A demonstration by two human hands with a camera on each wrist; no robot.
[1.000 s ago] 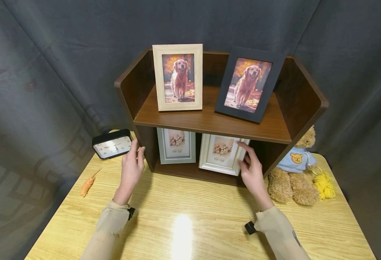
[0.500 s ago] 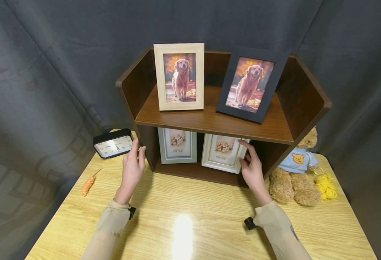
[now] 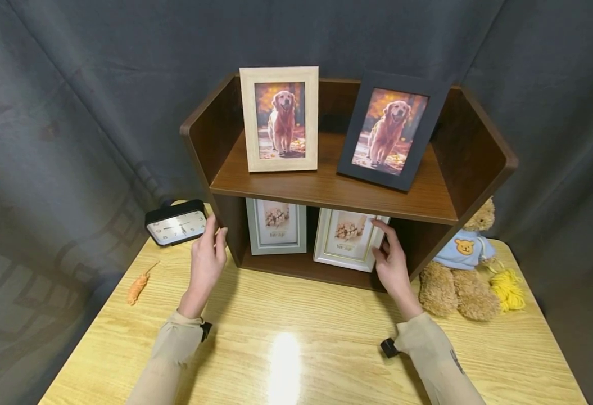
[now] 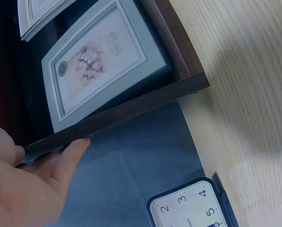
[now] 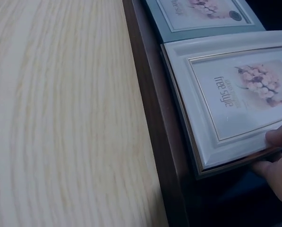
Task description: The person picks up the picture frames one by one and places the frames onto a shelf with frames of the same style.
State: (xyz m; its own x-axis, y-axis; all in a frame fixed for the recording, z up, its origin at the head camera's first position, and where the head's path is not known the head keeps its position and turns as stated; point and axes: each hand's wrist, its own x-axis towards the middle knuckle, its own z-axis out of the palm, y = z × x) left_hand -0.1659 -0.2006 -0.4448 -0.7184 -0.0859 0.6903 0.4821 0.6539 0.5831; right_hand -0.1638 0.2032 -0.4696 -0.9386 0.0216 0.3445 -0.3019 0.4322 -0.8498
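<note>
My right hand [image 3: 394,268] pinches the right edge of a white picture frame [image 5: 208,150] with a thin gold inner line, one finger on its front. This frame stands at an angle on the lower level of a dark brown shelf [image 3: 326,197]. Left of it, a grey-green picture frame [image 4: 155,66] stands upright with a similar flower print. My left hand [image 3: 206,261] rests its fingertips against the outside of the shelf's left panel [image 4: 131,106]. On the upper level stand a cream picture frame [image 3: 282,165] and a tilted black picture frame [image 3: 353,132], each with a dog photo.
A black-cased clock [image 3: 177,225] stands left of the shelf, above a small orange yarn bundle [image 3: 136,288] on the wooden table [image 3: 296,315]. To the right sit a teddy bear [image 3: 460,281] in a blue shirt and yellow yarn [image 3: 507,289]. Grey curtains [image 3: 99,84] hang behind.
The white picture frame has shifted slightly right and back in the shelf, with my right hand still pinching its edge. My left hand stays at the left panel.
</note>
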